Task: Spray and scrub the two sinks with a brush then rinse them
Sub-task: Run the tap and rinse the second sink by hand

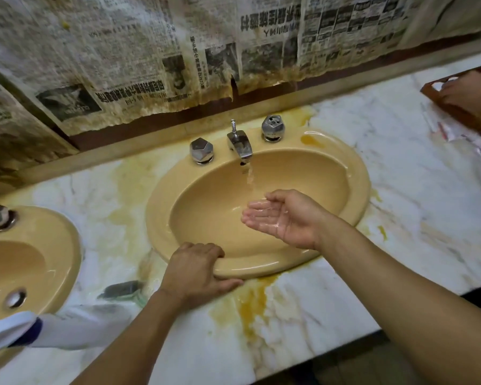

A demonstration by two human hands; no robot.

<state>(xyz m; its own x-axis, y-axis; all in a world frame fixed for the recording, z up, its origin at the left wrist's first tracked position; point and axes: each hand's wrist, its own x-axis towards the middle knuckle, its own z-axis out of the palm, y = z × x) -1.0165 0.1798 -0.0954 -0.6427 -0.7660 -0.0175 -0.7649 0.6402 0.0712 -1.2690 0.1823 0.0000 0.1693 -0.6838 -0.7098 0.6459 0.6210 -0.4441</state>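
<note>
Forearms come in from the bottom edge of the frame, nearest to me, and reach across the worktop (400,190), a pale marble slab streaked with yellow stains and wet in front of the basin.

Largest of the task's things is the centre sink (356,173), a mustard-coloured oval bowl set into the slab in the middle of the frame. A second sink (67,232) of the same colour is cut off at the left edge. I judge both to be glazed ceramic: hard, fixed and slick where wet. The rolled front rim is the only real hold on them, good for bracing, not for lifting.

My left hand (197,269) grasps that front rim, fingers curled over the lip and thumb lying along the worktop beneath. My right hand (278,218) is released, palm up and cupped inside the bowl.

Water (251,179) runs from the chrome spout (240,145) onto its fingertips. I read this as the rinse: water scooped in a cupped palm and thrown at the walls, since it cannot be gripped.

Two faceted chrome taps (201,151) flank the spout; wet, they will likely turn slippery under the fingers.

At lower left lie a blurred white shape with a blue band (25,329) and a dark object (120,290); whether either is the spray or the brush I cannot tell.
</note>
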